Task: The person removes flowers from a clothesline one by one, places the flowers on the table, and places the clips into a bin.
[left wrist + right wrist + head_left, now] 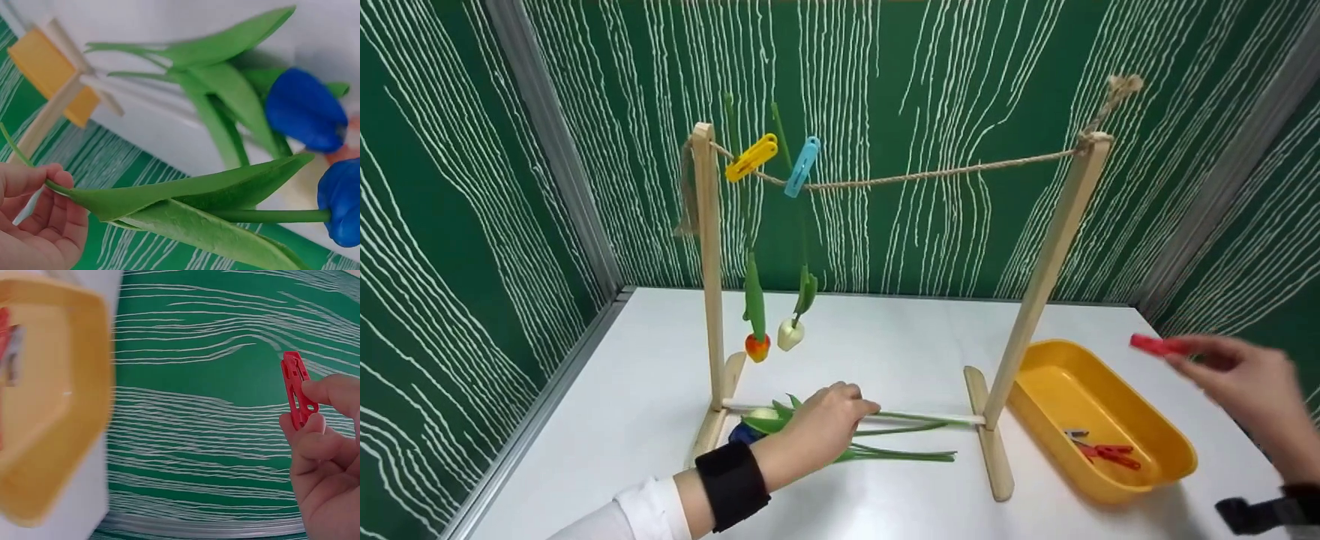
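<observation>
The left hand (825, 424) pinches a blue tulip (341, 203) by its stem over the lying flowers (304, 109), seemingly sparing the bloom; the right hand (1252, 375) grips a red clothespin (296, 385). Beyond, pegs (751, 158) suspend two tulips (790, 335) head-down from a rope (945, 173).

Green panels (930, 232): patterned with white wavy lines.
Grey metal posts (556, 142): set where panels meet.
White tabletop (907, 337): bordered by the panels.

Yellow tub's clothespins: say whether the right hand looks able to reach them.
Probably yes: the right hand appears near the open-topped yellow tub, with nothing covering the clothespins, though the hand pinches a red clothespin.
</observation>
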`<state>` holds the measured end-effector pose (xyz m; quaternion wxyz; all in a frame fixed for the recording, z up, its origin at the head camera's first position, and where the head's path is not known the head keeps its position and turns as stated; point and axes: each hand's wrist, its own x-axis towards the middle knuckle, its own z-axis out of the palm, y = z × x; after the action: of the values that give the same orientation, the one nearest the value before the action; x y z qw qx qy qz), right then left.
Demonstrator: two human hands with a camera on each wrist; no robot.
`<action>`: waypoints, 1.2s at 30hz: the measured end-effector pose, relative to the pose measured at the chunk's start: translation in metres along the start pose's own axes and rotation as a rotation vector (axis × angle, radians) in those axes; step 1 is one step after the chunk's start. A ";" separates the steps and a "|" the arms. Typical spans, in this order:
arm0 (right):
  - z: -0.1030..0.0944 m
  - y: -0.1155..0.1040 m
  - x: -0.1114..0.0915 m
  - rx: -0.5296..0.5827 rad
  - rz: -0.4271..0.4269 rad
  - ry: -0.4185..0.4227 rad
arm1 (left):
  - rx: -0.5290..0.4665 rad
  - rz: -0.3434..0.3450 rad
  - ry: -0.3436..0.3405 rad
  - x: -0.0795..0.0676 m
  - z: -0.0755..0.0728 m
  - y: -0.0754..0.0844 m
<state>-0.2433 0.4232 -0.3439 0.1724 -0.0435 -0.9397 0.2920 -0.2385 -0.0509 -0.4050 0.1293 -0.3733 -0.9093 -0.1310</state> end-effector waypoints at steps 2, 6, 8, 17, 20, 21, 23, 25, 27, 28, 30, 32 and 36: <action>0.016 0.013 -0.003 -0.022 -0.019 -0.059 | 0.040 0.005 -0.020 -0.001 0.007 -0.001; 0.046 0.036 -0.007 -0.051 -0.028 -0.179 | 0.125 0.025 -0.031 -0.002 0.021 -0.002; 0.059 0.045 -0.009 -0.063 -0.012 -0.224 | 0.150 0.033 -0.031 -0.001 0.029 -0.002; 0.087 0.067 -0.013 -0.055 0.167 -0.378 | 0.241 0.090 -0.089 0.001 0.065 0.001; 0.092 0.071 -0.012 -0.047 0.216 -0.404 | 0.266 0.108 -0.070 0.002 0.074 -0.001; 0.093 0.071 -0.011 -0.041 0.230 -0.414 | 0.266 0.107 -0.068 0.003 0.076 -0.002; 0.096 0.070 -0.009 -0.041 0.242 -0.429 | 0.263 0.099 -0.074 0.003 0.079 -0.004; 0.098 0.069 -0.008 -0.053 0.236 -0.439 | 0.245 0.087 -0.090 0.003 0.082 -0.007; 0.100 0.067 -0.007 -0.071 0.222 -0.452 | 0.223 0.074 -0.106 0.003 0.084 -0.008; 0.101 0.066 -0.008 -0.079 0.215 -0.459 | 0.219 0.069 -0.110 0.003 0.085 -0.009; 0.103 0.065 -0.008 -0.088 0.214 -0.476 | 0.216 0.065 -0.112 0.002 0.087 -0.009; 0.103 0.065 -0.008 -0.083 0.226 -0.492 | 0.211 0.060 -0.117 0.001 0.089 -0.009; 0.101 0.063 -0.010 -0.083 0.238 -0.500 | 0.184 0.051 -0.146 0.001 0.088 -0.008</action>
<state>-0.2709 0.4190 -0.4602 -0.1024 -0.0872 -0.9525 0.2732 -0.2570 -0.0260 -0.4879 0.0997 -0.3913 -0.9147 -0.0163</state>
